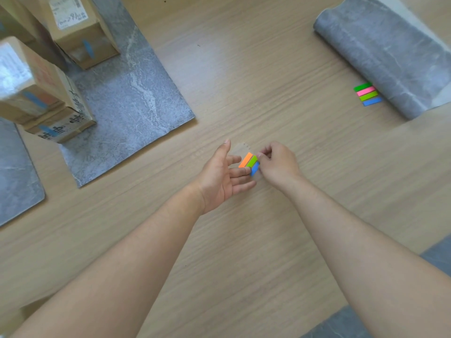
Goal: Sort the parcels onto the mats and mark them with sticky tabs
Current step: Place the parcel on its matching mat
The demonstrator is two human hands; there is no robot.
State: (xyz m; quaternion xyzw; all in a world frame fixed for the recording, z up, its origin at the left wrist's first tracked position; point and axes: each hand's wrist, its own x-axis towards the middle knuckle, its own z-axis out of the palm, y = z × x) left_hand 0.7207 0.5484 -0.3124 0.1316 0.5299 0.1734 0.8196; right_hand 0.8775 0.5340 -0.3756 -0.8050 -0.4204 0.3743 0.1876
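My left hand [223,174] is palm up over the wooden floor, its straight fingers carrying a clear sheet of sticky tabs [249,162] with orange, green and blue strips. My right hand [275,164] pinches the sheet at the green and blue tabs with curled fingers. Cardboard parcels stand on a grey stone-pattern mat [136,101] at upper left: one tall box [78,28] with a blue tab, and a stack of two boxes [46,98], each with a blue tab.
A second sticky tab set [368,94] lies on the floor beside a rolled grey mat [390,54] at upper right. Another grey mat [17,174] lies at the left edge, and a grey surface [346,323] shows at lower right.
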